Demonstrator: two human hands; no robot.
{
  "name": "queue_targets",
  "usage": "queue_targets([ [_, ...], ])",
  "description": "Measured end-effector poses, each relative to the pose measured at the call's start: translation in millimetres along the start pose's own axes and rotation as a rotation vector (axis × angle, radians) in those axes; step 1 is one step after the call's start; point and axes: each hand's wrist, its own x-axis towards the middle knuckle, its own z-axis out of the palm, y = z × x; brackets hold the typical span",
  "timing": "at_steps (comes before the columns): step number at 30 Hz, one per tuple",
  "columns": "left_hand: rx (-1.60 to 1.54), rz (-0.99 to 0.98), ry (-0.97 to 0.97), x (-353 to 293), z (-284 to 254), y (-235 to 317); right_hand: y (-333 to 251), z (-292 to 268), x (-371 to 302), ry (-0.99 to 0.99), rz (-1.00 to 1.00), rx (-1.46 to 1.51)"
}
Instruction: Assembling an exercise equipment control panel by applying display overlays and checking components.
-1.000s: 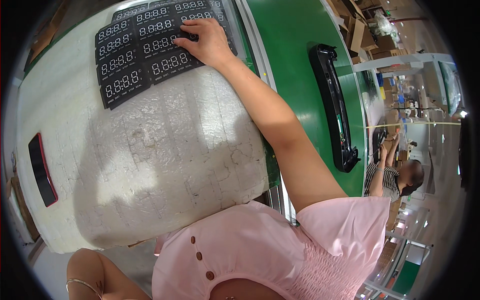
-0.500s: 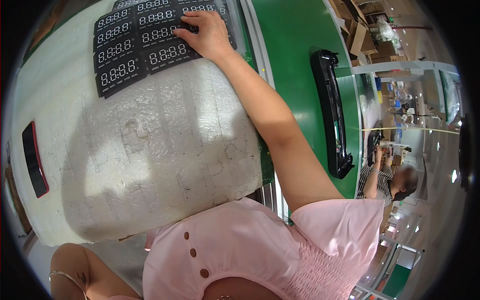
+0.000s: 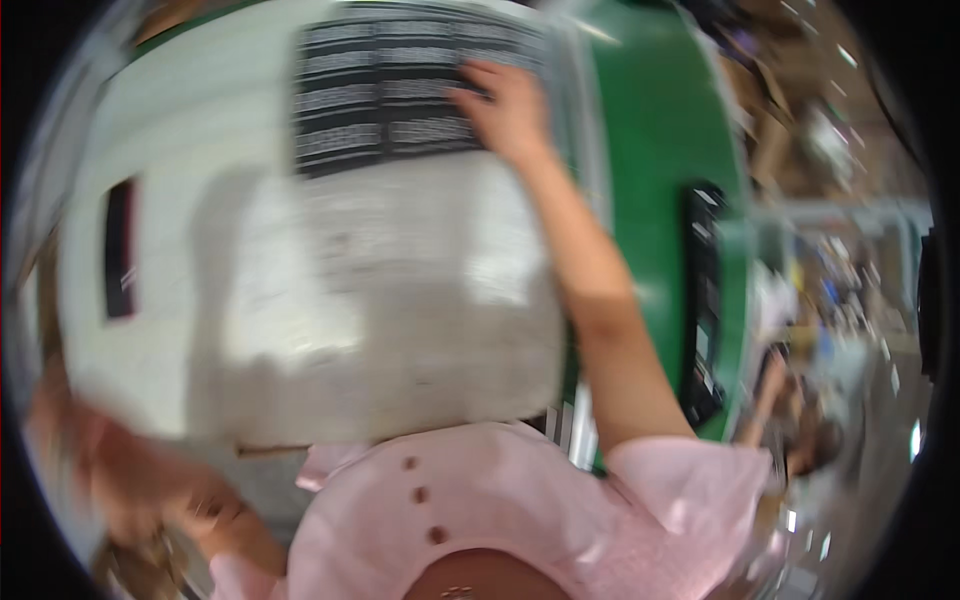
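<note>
"Black display sheets (image 3: 400,95): where?"
"Far on the white table (image 3: 390,330), partly under the right hand (image 3: 510,108)."
"Fingers?"
"Right's parted, no grip showing; the left hand (image 3: 115,455), near left, is too blurred to tell."

1. Green work surface (image 3: 650,130), edged by a pale rail (image 3: 588,100).
2. Black elongated housing (image 3: 702,275), lying lengthwise on this surface.
3. Co-worker (image 3: 815,445), blurred to my eye, beyond the surface's far edge.
4. Brown cardboard (image 3: 772,130), likewise blurred, past that edge.
</note>
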Motion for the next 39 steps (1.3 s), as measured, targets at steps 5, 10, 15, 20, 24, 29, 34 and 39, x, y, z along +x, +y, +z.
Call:
queue_targets([
  [5,-0.716,-1.063,0.371,-39,-6,-61,21,-18,3,-0.023,0.025,-0.012],
  [10,-0.797,-1.035,0.404,-34,6,-65,20,-9,7,-0.058,0.038,-0.019],
  [15,-0.85,-1.055,0.361,-29,8,-69,20,-7,12,-0.05,0.033,-0.014],
  [20,-0.805,-1.027,0.323,-29,8,-68,21,-5,12,-0.059,0.035,-0.002],
  [24,-0.741,-0.994,0.29,-30,8,-68,21,-7,13,-0.054,0.023,-0.007],
  [29,-0.197,-0.795,0.245,-27,19,-64,21,-6,12,-0.061,0.019,-0.01],
  [34,0.443,-0.323,0.041,-32,16,-65,22,-7,10,-0.053,0.018,-0.013],
  [39,0.521,-0.228,-0.011,-34,14,-63,23,-5,9,-0.053,0.017,-0.017],
])
